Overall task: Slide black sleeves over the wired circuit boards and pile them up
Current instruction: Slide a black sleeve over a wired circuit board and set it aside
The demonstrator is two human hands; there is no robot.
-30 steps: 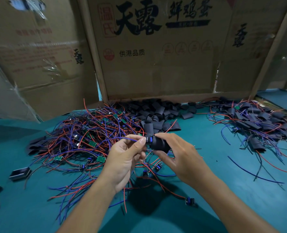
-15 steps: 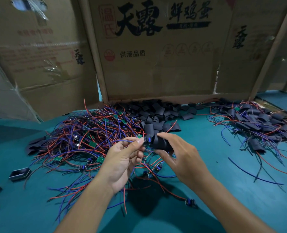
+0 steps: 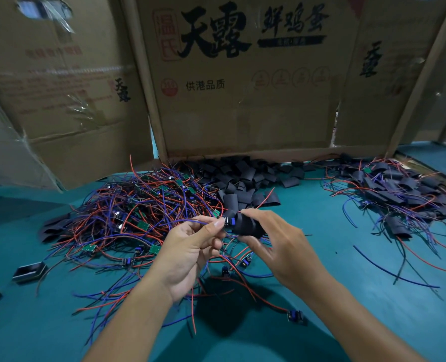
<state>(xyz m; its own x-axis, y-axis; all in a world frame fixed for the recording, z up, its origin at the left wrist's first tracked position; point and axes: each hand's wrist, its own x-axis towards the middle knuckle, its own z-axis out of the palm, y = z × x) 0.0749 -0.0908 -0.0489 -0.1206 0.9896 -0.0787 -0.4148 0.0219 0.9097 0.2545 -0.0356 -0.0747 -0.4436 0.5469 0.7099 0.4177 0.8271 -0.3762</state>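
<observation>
Your right hand [image 3: 282,246] grips a black sleeve [image 3: 248,226], thumb underneath and fingers curled over the top, held above the teal table [image 3: 373,322]. Your left hand [image 3: 190,249] pinches the purple wire [image 3: 188,221] between thumb and fingertips just left of the sleeve. The wired circuit board [image 3: 229,221] sits at the sleeve's left mouth, a blue part showing there; how far in it goes is hidden. Red and purple leads hang down below both hands.

Behind and left of your hands lies a tangle of unsleeved boards [image 3: 138,212] with green boards and red and purple wires. Straight behind is a heap of loose black sleeves [image 3: 242,176], against the cardboard box [image 3: 242,87] with printed characters. Far right is the pile of sleeved boards [image 3: 394,189], well apart from your hands. 2 small black trays [image 3: 30,271] sit at the left edge of the table. 1 blue-capped part [image 3: 295,316] on a red wire lies near your right forearm.
</observation>
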